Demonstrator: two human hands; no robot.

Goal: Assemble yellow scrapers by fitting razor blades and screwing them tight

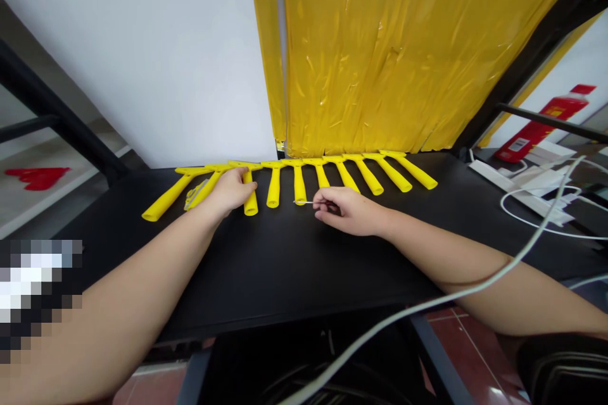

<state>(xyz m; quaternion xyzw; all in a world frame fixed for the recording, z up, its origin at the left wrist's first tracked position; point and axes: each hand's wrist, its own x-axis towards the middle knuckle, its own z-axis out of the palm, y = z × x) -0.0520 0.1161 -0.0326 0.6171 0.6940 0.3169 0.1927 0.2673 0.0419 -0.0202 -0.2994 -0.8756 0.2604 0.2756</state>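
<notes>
Several yellow plastic pieces, each with a hollow round handle and a wide flat head, lie in a row on the black table, heads toward the wall. At the left of the row, my left hand (232, 190) grips one yellow plastic handle (250, 201) from above, thumb on its right side. My right hand (349, 210) is closed in a pinch on a thin white stick (304, 202). Its tip points left, in front of the open end of another yellow handle (299, 186). Beside my left hand, a yellow piece with a greyish part (197, 193) is partly covered.
Behind the row stand a white panel (180, 63) and a yellow plastic sheet (380, 57). A pale cable (427, 304) crosses in front of my right forearm. At right are a red bottle (541, 123) and a white power strip (508, 186). Dark frame posts flank the black table (285, 272).
</notes>
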